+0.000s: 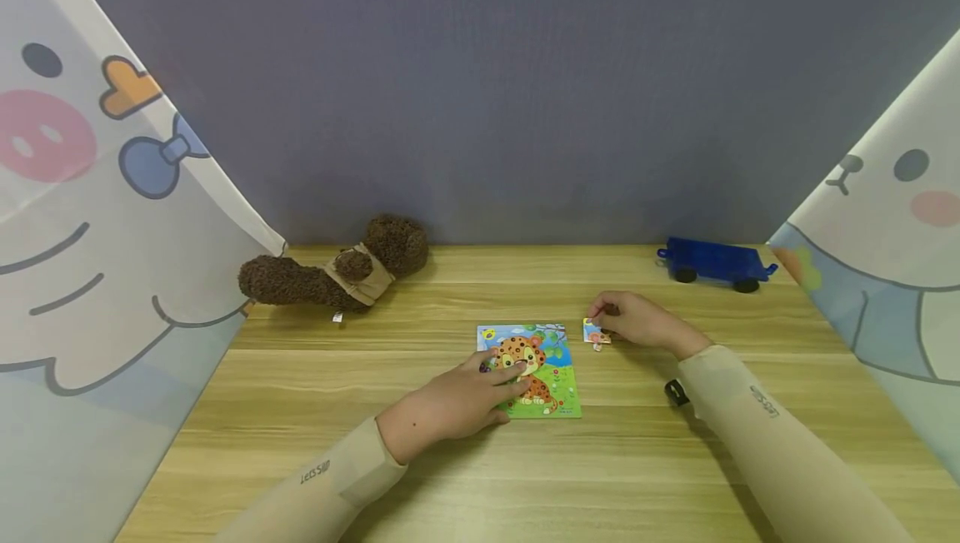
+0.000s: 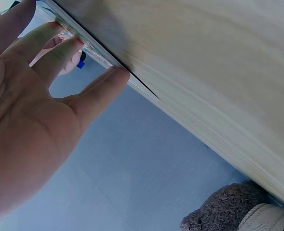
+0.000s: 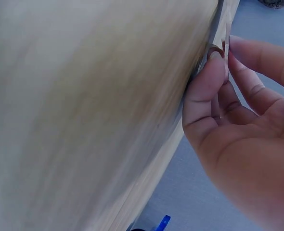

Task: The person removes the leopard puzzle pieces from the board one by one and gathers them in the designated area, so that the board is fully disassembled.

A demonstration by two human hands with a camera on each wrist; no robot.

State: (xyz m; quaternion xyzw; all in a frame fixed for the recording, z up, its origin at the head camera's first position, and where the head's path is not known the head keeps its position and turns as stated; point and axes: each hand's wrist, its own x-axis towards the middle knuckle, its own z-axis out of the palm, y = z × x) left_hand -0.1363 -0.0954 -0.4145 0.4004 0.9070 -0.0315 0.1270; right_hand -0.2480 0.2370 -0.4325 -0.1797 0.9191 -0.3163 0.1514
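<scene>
A square jigsaw puzzle point(image 1: 562, 385) with a cartoon leopard on green grass lies flat on the wooden table. My left hand point(image 1: 468, 397) rests across its left side, fingers spread over the leopard's face and body. In the left wrist view, the straight fingertips point(image 2: 118, 72) touch the puzzle's edge and surface. Just right of the puzzle's upper corner, my right hand point(image 1: 637, 320) pinches a small puzzle piece point(image 1: 597, 333) with blue and orange print. The right wrist view shows that thin piece point(image 3: 227, 29) edge-on between thumb and fingers.
A brown plush toy point(image 1: 300, 281) with a beige garment lies at the back left. At the back right stands a blue toy wagon point(image 1: 712, 261) with black wheels. A grey partition point(image 1: 480, 110) rises behind the table, with printed cloth panels at both sides.
</scene>
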